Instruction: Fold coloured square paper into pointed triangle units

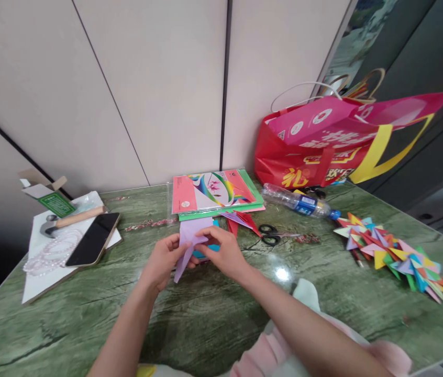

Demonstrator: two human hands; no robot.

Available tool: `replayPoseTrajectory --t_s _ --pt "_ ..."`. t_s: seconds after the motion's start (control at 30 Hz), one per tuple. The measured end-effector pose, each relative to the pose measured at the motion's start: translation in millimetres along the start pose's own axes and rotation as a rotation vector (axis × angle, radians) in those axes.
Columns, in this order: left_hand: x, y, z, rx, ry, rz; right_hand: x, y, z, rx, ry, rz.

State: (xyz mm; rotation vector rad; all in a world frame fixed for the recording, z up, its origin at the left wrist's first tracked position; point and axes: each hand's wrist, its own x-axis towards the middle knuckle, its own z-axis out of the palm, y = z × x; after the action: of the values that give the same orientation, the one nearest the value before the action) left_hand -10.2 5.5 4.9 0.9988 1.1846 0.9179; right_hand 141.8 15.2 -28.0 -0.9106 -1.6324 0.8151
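Between my two hands is a folded piece of purple paper [184,262], tilted, with its narrow end pointing down. My left hand [162,259] pinches it from the left side. The fingers of my right hand [223,251] are closed on its upper right part. Just behind lies a flat purple sheet [198,226], with blue paper [208,250] partly hidden beneath my right fingers. Folded red paper pieces [244,223] lie to the right, close to black-handled scissors [272,234].
A pack of coloured paper [213,192] lies at the back, beside a plastic bottle [302,202] and a red bag [316,146]. Colourful folded-paper pieces [394,251] lie right. At left are a phone [93,239], hammer [72,220], beads [54,254] and small green box [54,201].
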Motion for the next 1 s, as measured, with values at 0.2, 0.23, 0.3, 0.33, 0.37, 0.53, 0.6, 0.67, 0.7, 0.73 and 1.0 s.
replayPoseTrajectory --t_s 0.2,0.23,0.3,0.33,0.37,0.53,0.6,0.67,0.7,0.73,1.0 --pt "-2 2 4.5 -0.002 -0.022 -0.033 -1 2 2 0.110 0.012 0.054" --pt "-2 2 4.4 -0.010 -0.031 -0.037 -2 2 3 0.116 0.004 0.052" --pt "-2 1 3.6 -0.024 -0.035 -0.047 -2 2 3 0.118 -0.009 0.045" --pt "-1 1 3.2 -0.026 -0.030 -0.050 -2 2 3 0.115 -0.013 0.039" --pt "-1 0 2.9 -0.026 -0.022 -0.051 -2 1 3 0.109 -0.012 0.031" --pt "0 -1 5.1 -0.016 0.025 -0.025 -1 -4 1 0.035 0.015 -0.052" --pt "-1 0 7.0 -0.014 0.033 -0.027 -2 -6 0 -0.005 0.025 -0.090" --pt "-2 0 8.5 -0.013 0.012 -0.025 -2 -7 0 -0.042 0.035 -0.113" --pt "-3 1 9.1 -0.014 -0.004 -0.020 -3 -7 0 -0.062 0.044 -0.118" --pt "-4 2 9.5 -0.015 -0.018 -0.015 -3 -7 0 -0.081 0.058 -0.120" --pt "-6 6 9.6 -0.023 -0.117 -0.042 -4 -8 1 -0.067 0.090 -0.074"
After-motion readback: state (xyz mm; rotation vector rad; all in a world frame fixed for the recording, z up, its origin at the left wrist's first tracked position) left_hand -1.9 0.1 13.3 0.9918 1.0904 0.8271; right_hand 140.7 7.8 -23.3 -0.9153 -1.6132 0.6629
